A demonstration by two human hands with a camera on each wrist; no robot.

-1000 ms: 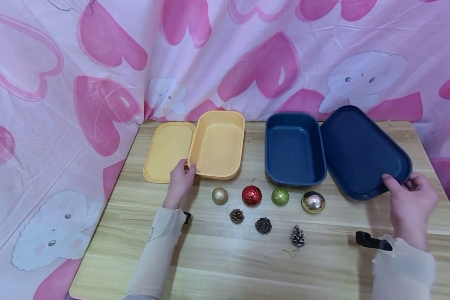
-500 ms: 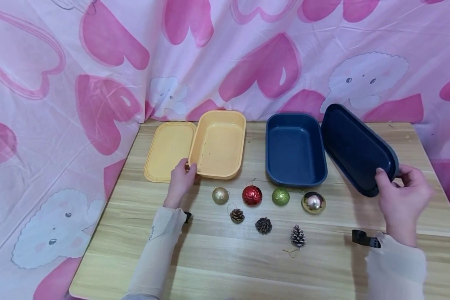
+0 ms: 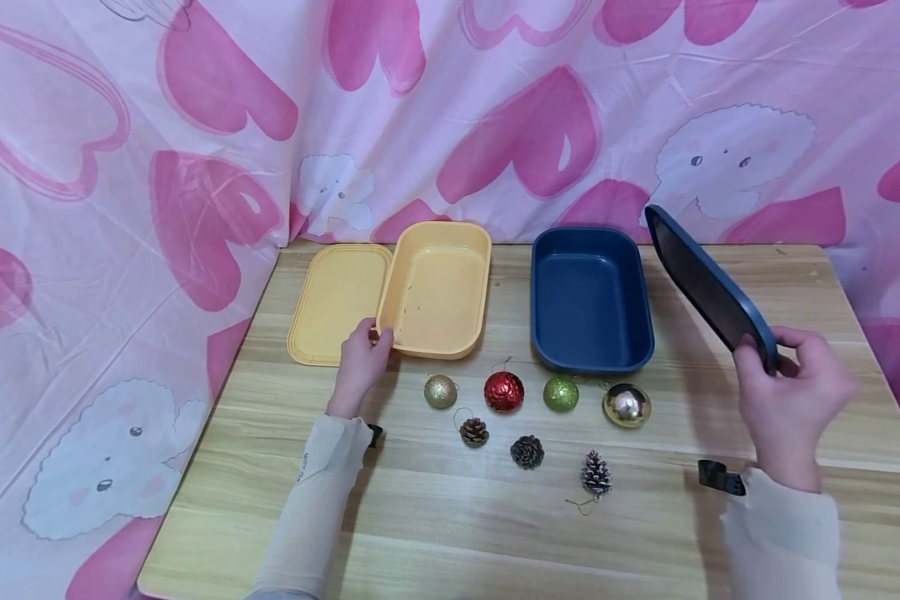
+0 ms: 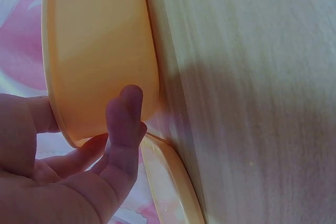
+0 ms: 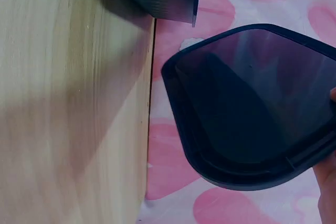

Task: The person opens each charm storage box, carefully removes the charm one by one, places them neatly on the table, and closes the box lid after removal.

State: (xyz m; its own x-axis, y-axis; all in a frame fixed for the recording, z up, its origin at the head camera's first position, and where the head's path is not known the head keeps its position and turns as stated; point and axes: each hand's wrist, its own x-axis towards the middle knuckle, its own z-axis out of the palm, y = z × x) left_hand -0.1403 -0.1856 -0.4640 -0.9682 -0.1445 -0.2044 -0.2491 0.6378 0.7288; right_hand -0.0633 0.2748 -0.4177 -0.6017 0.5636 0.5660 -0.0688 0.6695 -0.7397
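Observation:
At the near left corner of a yellow plastic box (image 3: 438, 283), my left hand (image 3: 362, 364) pinches the rim. In the left wrist view the thumb is at the rim and fingers (image 4: 123, 124) lie against the outer wall. My right hand (image 3: 793, 404) grips a dark blue lid (image 3: 708, 279) by its near end, thumb on one face. The lid is raised off the table and tipped almost on edge, right of an uncovered dark blue box (image 3: 591, 300). The right wrist view shows the lid's rimmed face (image 5: 236, 114), with only a bit of the hand at the edge.
A yellow lid (image 3: 336, 304) lies left of the yellow box. Gold, red (image 3: 504, 392), green (image 3: 561, 392) and shiny gold (image 3: 627, 405) baubles form a row in front of the boxes. Three pinecones, one frosted (image 3: 596, 473), lie nearer. A pink heart-print curtain (image 3: 525, 133) hangs behind.
My right hand has moved left and turned the blue lid from nearly flat to almost on edge. The left hand and yellow box have stayed in place.

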